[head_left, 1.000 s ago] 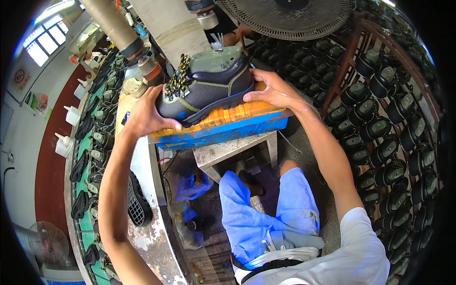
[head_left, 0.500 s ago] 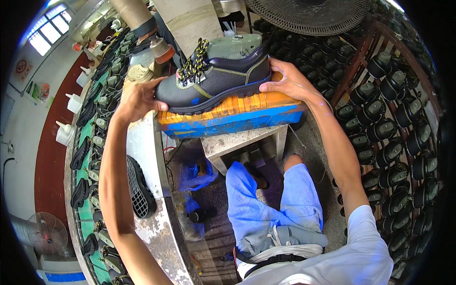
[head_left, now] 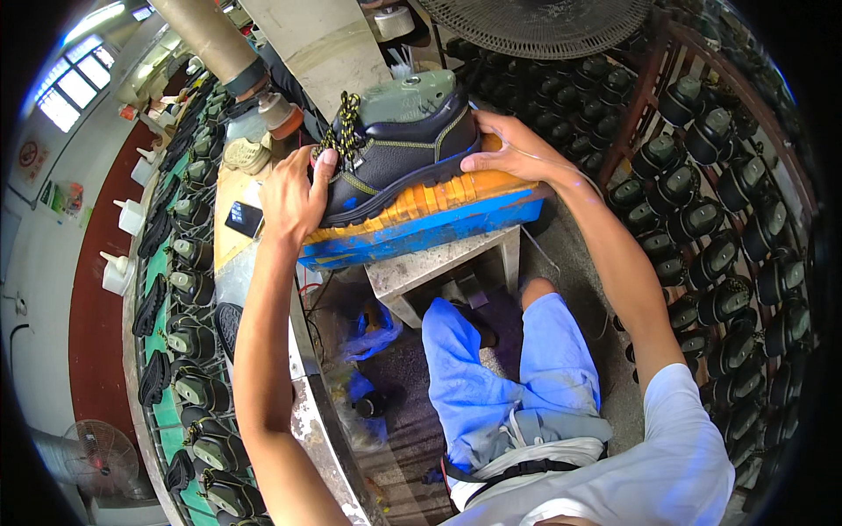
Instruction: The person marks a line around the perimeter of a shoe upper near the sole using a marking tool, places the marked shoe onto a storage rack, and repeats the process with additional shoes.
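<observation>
A black leather work shoe (head_left: 399,162) with yellow stitching and black-and-yellow laces (head_left: 348,123) lies sideways before me, toe to the left. A green shoe last (head_left: 408,98) fills its opening. My left hand (head_left: 296,195) is closed over the toe and hides it, thumb on the upper near the laces. At the heel, my right hand (head_left: 513,151) grips with its thumb along the sole edge and fingers behind. Under the shoe is a worn orange pad (head_left: 469,187) on a blue block (head_left: 456,226).
A metal stand (head_left: 412,273) supports the block. Left are a bench with a small dark-screened device (head_left: 244,219), a loose black sole (head_left: 228,326) and a green conveyor (head_left: 167,386) of shoes. Racked shoes (head_left: 732,259) fill the right; a fan (head_left: 544,22) stands at the back.
My left hand has shifted from the toe's tip to over the toe, its thumb now up on the upper. My right hand stays at the heel. The whole view has shifted slightly.
</observation>
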{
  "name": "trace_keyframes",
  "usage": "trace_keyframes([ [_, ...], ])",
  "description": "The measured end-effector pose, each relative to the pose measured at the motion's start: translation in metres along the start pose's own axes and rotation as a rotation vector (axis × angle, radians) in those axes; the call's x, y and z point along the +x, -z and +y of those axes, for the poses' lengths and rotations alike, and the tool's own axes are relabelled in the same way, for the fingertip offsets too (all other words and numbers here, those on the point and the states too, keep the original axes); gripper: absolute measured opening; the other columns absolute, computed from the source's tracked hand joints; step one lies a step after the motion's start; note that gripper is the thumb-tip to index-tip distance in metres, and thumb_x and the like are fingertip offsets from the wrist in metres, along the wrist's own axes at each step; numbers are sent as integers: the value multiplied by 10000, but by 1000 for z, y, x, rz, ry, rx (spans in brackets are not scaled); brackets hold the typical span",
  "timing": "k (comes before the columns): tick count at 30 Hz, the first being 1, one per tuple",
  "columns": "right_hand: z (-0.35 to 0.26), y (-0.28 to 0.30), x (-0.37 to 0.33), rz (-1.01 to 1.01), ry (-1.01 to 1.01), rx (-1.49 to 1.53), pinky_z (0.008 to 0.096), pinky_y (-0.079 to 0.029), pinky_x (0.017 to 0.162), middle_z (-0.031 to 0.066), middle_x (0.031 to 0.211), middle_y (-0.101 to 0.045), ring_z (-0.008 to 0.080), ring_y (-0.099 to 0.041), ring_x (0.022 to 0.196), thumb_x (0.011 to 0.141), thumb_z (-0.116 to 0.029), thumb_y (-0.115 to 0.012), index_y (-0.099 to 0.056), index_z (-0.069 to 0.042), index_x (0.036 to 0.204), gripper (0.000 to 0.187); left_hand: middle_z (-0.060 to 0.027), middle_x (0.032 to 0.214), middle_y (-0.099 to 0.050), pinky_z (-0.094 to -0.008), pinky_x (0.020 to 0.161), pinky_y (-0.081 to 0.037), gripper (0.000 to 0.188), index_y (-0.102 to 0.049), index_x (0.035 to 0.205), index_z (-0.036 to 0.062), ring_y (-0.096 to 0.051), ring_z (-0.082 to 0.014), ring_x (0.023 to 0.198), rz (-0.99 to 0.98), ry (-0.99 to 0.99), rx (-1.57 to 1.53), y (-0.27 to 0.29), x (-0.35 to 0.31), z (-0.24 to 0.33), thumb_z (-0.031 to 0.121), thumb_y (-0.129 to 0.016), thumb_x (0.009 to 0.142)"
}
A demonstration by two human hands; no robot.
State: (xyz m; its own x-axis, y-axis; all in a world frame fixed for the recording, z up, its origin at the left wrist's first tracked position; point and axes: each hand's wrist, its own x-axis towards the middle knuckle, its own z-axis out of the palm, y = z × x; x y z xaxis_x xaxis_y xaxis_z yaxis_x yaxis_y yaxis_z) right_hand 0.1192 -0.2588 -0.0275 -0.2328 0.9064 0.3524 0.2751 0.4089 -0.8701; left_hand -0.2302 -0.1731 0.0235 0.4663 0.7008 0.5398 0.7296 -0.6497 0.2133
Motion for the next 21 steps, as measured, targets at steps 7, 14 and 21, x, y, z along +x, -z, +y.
trace_keyframes([
  [7, 1, -3, -4, 6, 1, 108, 372, -463, 1119, 175, 1381, -640, 213, -588, 1278, 970, -264, -779, -457, 44, 1511, 701, -144, 1330, -673, -354, 1087, -447, 577, -622, 1407, 8, -609, -218, 1232, -199, 43, -624, 24, -6, -39, 371, -704, 966],
  [14, 1, -3, -3, 79, -11, 93, 371, -449, 1122, 172, 1393, -649, 216, -601, 1274, 1021, -396, -692, -514, 30, 1492, 660, -145, 1440, -596, -361, 1113, -473, 966, -431, 1576, 10, -607, -227, 1287, -270, 205, -939, 30, -34, -44, 240, -902, 764],
  [21, 3, -4, -4, 116, 14, -27, 381, -478, 1084, 197, 1284, -710, 212, -641, 1211, 1015, -419, -692, -586, 58, 1399, 621, -183, 1425, -606, -361, 1132, -463, 1035, -411, 1566, -47, -606, -239, 1298, -256, 193, -974, 23, -32, -53, 211, -952, 722],
])
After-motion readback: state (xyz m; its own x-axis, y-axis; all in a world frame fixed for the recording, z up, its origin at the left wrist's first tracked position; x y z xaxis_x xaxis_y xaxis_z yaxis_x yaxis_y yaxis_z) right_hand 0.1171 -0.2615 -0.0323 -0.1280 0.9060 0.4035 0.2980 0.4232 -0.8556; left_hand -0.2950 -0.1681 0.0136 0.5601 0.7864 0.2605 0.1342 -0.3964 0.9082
